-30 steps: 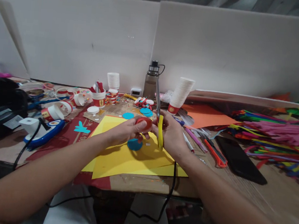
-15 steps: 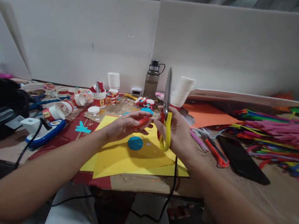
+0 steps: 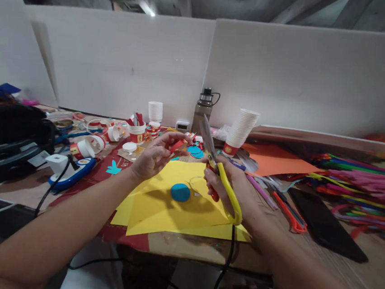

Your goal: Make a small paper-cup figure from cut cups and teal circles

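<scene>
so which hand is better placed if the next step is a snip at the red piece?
Right, most likely: the right hand grips the scissors, while the left hand is taken up pinching the red piece.

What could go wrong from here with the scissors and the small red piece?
The left grip pinches the small red piece, which might slip out. The scissors in the right grip have bare blades; a careless swing might nick the left fingers. The blue disc shows no fastening to the yellow paper, so it might get knocked.
</scene>
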Demonstrator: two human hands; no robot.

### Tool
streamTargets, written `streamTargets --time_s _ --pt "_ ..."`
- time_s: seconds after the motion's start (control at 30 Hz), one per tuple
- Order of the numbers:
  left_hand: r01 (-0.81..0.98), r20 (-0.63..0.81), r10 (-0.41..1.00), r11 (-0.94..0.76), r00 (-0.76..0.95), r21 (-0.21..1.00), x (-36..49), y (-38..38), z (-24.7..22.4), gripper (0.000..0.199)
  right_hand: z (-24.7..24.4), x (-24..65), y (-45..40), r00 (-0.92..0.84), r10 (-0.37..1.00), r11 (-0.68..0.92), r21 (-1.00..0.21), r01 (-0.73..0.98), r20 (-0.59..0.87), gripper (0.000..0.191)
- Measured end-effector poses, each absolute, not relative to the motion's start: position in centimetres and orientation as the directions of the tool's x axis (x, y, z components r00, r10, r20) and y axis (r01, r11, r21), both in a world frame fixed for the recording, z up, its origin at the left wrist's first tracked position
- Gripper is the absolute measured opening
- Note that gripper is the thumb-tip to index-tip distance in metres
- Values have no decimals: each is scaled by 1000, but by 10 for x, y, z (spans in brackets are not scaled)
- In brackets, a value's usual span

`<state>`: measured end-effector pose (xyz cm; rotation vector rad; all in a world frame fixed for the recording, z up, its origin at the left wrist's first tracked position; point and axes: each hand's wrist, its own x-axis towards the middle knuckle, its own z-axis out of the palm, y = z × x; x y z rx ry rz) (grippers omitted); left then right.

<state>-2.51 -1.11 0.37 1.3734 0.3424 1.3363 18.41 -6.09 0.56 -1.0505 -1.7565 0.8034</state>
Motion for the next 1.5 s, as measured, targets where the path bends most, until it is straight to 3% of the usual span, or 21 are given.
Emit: streamTargets --time_s 0.33,0.57,0.83,1.27,1.5 --pt "-478 522 795 -344 310 808 -27 -6 0 43 7 184 -62 -286 875 480 -775 411 390 24" --pt "-491 450 868 -304 210 816 -32 -4 6 44 9 183 -64 -361 883 449 -767 458 301 21" --pt "-500 518 830 -366 205 785 -35 -1 5 46 14 183 -66 -438 883 409 -733 544 168 25" --pt "-468 565 780 -407 268 784 -34 -6 5 48 3 185 -62 -495 842 505 -642 577 216 22" --pt "-452 549 797 -405 251 795 -34 0 0 40 10 182 -69 -449 880 413 -711 568 153 22"
